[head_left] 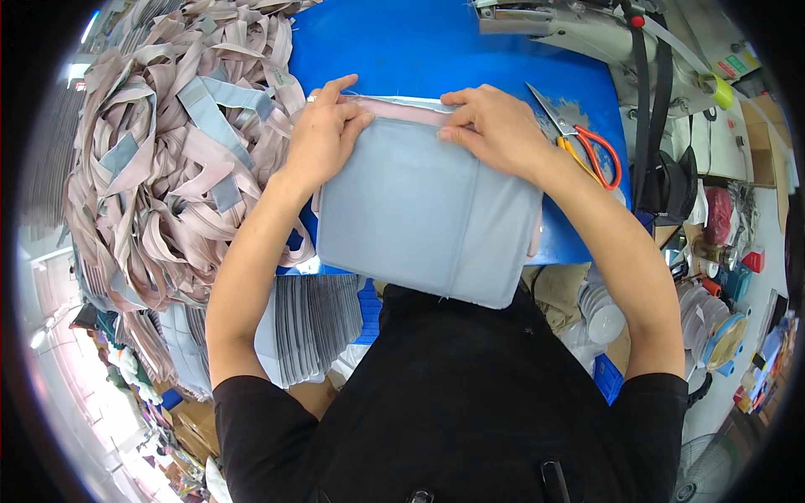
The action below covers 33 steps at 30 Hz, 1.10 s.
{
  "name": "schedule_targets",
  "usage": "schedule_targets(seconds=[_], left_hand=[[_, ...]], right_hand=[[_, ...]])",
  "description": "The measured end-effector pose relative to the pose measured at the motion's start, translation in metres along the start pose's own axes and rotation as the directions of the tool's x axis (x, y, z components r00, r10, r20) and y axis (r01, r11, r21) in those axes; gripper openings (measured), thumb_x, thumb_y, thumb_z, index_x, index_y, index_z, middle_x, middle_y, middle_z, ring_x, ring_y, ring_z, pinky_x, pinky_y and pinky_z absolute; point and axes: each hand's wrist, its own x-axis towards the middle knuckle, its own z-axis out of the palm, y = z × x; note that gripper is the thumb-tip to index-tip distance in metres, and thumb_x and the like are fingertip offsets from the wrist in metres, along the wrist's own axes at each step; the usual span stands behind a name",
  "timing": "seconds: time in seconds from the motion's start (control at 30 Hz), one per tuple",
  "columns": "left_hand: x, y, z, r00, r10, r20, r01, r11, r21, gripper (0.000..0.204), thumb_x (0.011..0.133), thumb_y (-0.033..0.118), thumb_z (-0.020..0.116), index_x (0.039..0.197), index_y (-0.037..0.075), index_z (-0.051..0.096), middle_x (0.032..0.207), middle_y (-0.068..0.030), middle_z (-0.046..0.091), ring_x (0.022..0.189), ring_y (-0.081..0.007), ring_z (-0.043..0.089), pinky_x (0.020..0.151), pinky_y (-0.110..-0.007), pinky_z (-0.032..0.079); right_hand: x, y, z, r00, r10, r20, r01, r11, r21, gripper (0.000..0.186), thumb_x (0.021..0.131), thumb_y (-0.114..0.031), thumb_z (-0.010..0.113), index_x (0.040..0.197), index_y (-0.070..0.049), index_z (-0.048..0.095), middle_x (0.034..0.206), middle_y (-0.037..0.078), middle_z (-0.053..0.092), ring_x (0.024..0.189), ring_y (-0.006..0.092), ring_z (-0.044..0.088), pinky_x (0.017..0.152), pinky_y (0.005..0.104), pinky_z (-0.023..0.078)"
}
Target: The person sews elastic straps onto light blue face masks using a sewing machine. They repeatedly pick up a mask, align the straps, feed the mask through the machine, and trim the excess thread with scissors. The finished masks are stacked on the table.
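Note:
A light blue-grey fabric panel (394, 210) with a stitched seam lies in front of me on the blue tabletop, its near edge hanging past the table toward my body. A strip of pink fabric (394, 111) shows along its far edge. At the far left corner my left hand (327, 130) grips the panel, thumb on top and index finger raised. My right hand (495, 126) pinches the same far edge further right, thumb and fingers closed on the cloth. Beside the right hand lie scissors (587, 147) with one red and one yellow handle, blades pointing away.
A large tangled heap of pink and blue-grey fabric strips (184, 159) fills the left side. Stacked grey panels (306, 327) stand below the table's near edge. A sewing machine (579, 29) occupies the far right of the blue tabletop (402, 42). Round spools (599, 310) sit lower right.

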Motion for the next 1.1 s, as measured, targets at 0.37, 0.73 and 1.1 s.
schedule_targets(seconds=[0.37, 0.73, 1.1], left_hand=[[0.017, 0.015, -0.071, 0.995, -0.009, 0.102, 0.034, 0.970, -0.242, 0.016, 0.092, 0.016, 0.080, 0.098, 0.001, 0.080, 0.097, -0.0116, 0.076, 0.093, -0.0232, 0.068, 0.088, -0.036, 0.052], [-0.022, 0.062, -0.119, 0.937, -0.133, 0.324, 0.306, 0.761, -0.572, 0.012, 0.085, 0.001, 0.085, 0.094, -0.001, 0.078, 0.103, -0.0098, 0.076, 0.094, -0.0129, 0.069, 0.081, -0.025, 0.053], [-0.039, 0.067, -0.112, 0.970, -0.112, 0.218, 0.228, 0.736, -0.637, 0.009, 0.086, -0.005, 0.082, 0.088, -0.001, 0.073, 0.101, -0.0131, 0.077, 0.098, -0.0177, 0.072, 0.086, -0.029, 0.056]], right_hand=[[-0.017, -0.011, -0.042, 0.989, -0.074, -0.127, 0.091, 0.986, 0.136, 0.026, 0.096, -0.031, 0.073, 0.094, -0.005, 0.079, 0.091, 0.013, 0.075, 0.084, 0.0330, 0.070, 0.076, 0.0427, 0.054], [-0.075, -0.048, -0.080, 0.994, -0.052, -0.096, 0.082, 0.937, 0.339, 0.026, 0.088, -0.021, 0.084, 0.082, -0.002, 0.069, 0.093, 0.009, 0.070, 0.076, 0.0250, 0.064, 0.065, 0.0354, 0.050], [-0.082, -0.051, -0.084, 0.999, -0.026, -0.031, 0.037, 0.908, 0.418, 0.033, 0.087, -0.020, 0.086, 0.077, -0.003, 0.060, 0.081, 0.006, 0.060, 0.068, 0.0179, 0.054, 0.060, 0.0326, 0.043]])
